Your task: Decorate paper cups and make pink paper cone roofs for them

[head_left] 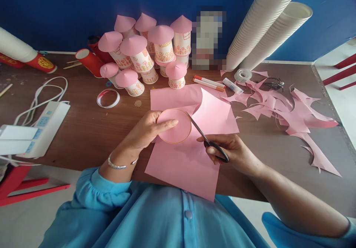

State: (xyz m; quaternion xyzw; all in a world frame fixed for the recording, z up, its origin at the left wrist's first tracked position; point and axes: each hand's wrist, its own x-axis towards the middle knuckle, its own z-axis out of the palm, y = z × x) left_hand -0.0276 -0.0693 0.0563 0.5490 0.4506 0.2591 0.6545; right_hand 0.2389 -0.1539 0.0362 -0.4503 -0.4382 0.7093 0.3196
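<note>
My left hand (150, 129) pinches a pink paper disc (175, 126) with an orange drawn rim, thumb on top, fingers beneath. My right hand (232, 151) grips black-handled scissors (207, 138); their blades point up-left and meet the disc's right edge. Both hover over pink paper sheets (191, 159) lying on the brown table (89, 129), one sheet hanging over the near edge.
Several paper cups with pink cone roofs (150, 55) stand at the back. Two stacks of white cups (267, 25) lean at back right. Pink offcuts (292, 114), tape roll (243, 75), markers (208, 83), glue stick (232, 86), a power strip (39, 129), a cut cup ring (108, 98).
</note>
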